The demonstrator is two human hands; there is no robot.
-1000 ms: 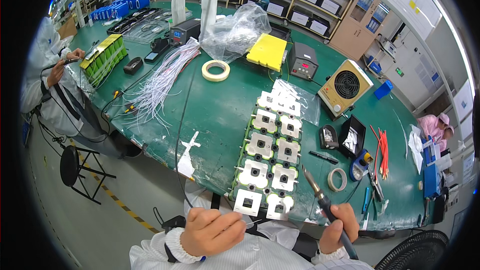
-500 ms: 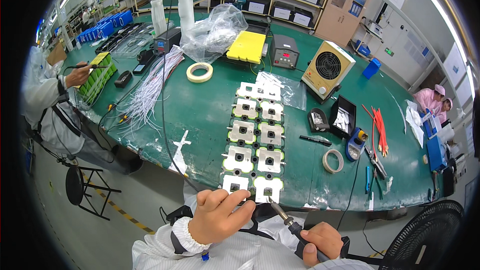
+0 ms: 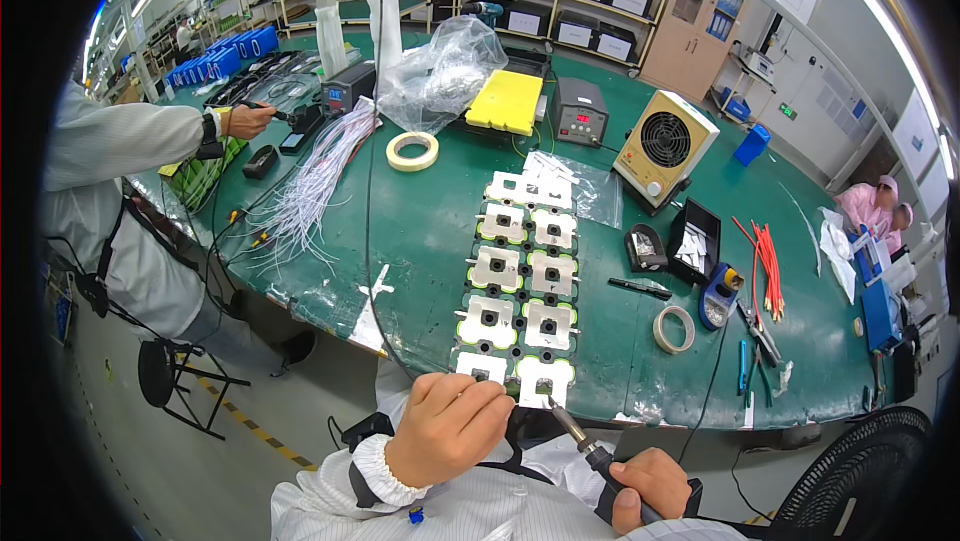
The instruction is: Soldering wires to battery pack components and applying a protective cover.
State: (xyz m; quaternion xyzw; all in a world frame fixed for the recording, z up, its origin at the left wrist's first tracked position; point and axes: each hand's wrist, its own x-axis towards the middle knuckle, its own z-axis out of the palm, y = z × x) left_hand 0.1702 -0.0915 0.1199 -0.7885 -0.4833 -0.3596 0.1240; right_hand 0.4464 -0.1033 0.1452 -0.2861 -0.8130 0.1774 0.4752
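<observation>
Green tabletop (image 3: pixel 420 261): black rectangular bin (image 3: pixel 699 215) of white pieces (image 3: pixel 690 247), beyond the right hand (image 3: pixel 650 486), itself clamped on a black-handled soldering iron (image 3: pixel 599 458). Left hand (image 3: pixel 450 429): fingers curled together, contents unclear.

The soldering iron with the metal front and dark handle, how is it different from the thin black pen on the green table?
The soldering iron with the dark handle is held slantwise in the person's right hand, while the thin black pen lies on the green table. The iron's front is bare metal, but the pen looks black nearly all along. The iron looks thicker than the pen. Both are long and narrow.
</observation>
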